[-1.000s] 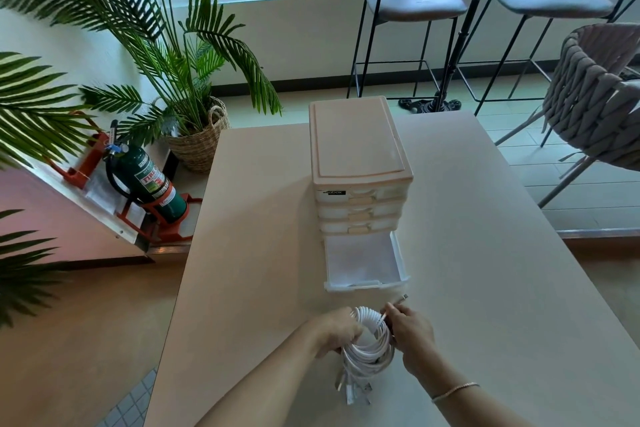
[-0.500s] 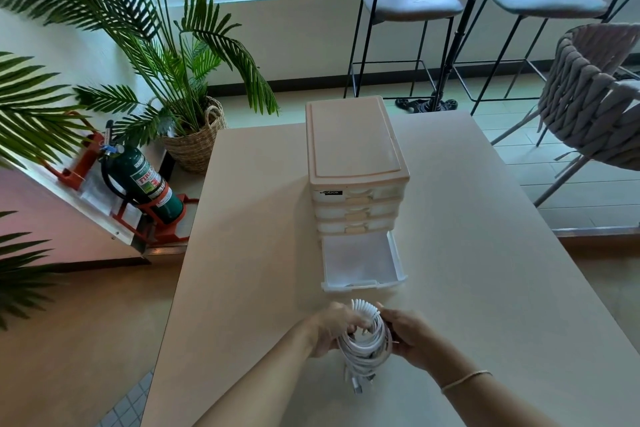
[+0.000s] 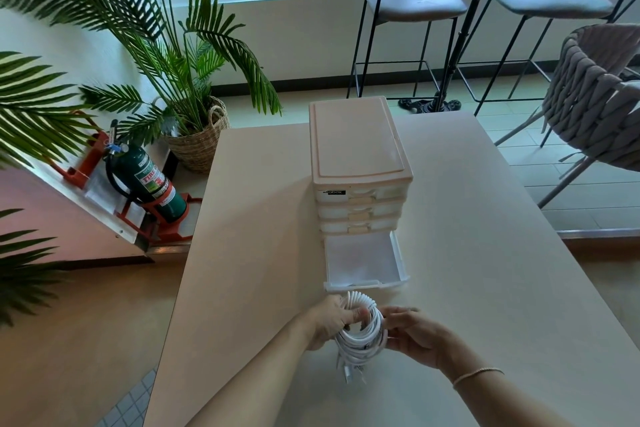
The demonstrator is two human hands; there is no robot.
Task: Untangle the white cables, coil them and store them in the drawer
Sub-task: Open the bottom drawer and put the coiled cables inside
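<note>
- The coiled white cables (image 3: 362, 333) are held upright just above the desk (image 3: 485, 253), right in front of the open bottom drawer (image 3: 363, 262); loose plug ends hang below the coil
- The left hand (image 3: 332, 322) has its grip pinched on the coil's left side; the right hand (image 3: 414, 336) curls its grip around the right side
- The drawer belongs to a small pink drawer unit (image 3: 356, 149); its three upper drawers are closed
</note>
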